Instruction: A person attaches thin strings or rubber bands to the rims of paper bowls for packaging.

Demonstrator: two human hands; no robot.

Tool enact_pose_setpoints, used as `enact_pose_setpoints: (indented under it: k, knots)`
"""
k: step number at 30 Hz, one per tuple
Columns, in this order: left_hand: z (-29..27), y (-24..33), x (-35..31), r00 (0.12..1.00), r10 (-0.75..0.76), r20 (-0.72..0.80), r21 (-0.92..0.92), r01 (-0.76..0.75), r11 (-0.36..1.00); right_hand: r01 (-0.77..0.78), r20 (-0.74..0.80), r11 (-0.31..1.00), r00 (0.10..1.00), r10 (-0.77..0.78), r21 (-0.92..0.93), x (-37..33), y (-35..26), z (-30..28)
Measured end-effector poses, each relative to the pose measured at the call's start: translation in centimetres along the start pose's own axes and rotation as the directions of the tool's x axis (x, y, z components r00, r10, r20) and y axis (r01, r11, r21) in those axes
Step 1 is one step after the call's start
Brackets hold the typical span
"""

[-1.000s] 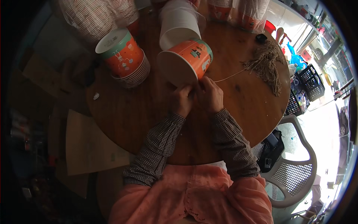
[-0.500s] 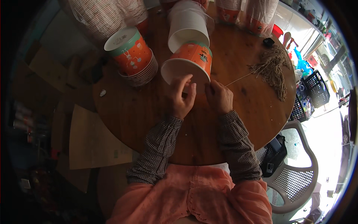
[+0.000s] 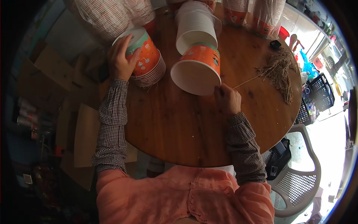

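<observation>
My left hand (image 3: 122,61) is at the upside-down stack of orange paper tubs (image 3: 149,61) on the left. Its fingers stretch along the pale base of the top tub, with the thumb apart over the printed side. Another orange paper tub (image 3: 195,76) lies on its side in the middle, its white mouth toward me. Behind it, a sleeve of nested white tubs (image 3: 195,31) also lies on its side. My right hand (image 3: 228,99) is closed beside the near tub's right rim, pinching a thin string (image 3: 245,82) that runs to a bundle of twine (image 3: 279,72).
A round wooden table (image 3: 179,138) bears all this. Plastic-wrapped tub stacks (image 3: 104,20) stand along its far edge. A small black object (image 3: 275,44) lies by the twine. Cardboard boxes (image 3: 85,130) are at left; a grey plastic chair (image 3: 298,179) and black crates (image 3: 320,93) are at right.
My left hand has left the mouth of the lying tub and moved left to the upside-down stack. My right hand stays at the tub's rim with the string. The whole view has shifted slightly.
</observation>
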State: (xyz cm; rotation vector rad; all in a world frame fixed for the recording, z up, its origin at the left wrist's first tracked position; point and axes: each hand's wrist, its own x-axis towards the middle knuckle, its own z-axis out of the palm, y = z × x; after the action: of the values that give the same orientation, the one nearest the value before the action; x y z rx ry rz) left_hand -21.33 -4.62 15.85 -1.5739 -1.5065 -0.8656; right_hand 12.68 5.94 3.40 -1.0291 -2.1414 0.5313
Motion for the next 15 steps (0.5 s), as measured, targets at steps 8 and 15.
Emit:
enact_pose_setpoints:
  k: [8, 15]
  knots:
    - [-1.7, -3.3, 1.6, 0.937, -0.01, 0.349, -0.067, 0.036, 0.997, 0.027, -0.047, 0.999, 0.999, -0.026, 0.028, 0.4, 0.8, 0.0]
    - [-7.3, -8.0, -1.1, 0.826, -0.178, 0.535, -0.064, 0.25, 0.966, 0.072, -0.08, 0.997, 0.994, -0.07, 0.019, 0.8, 2.0, -0.5]
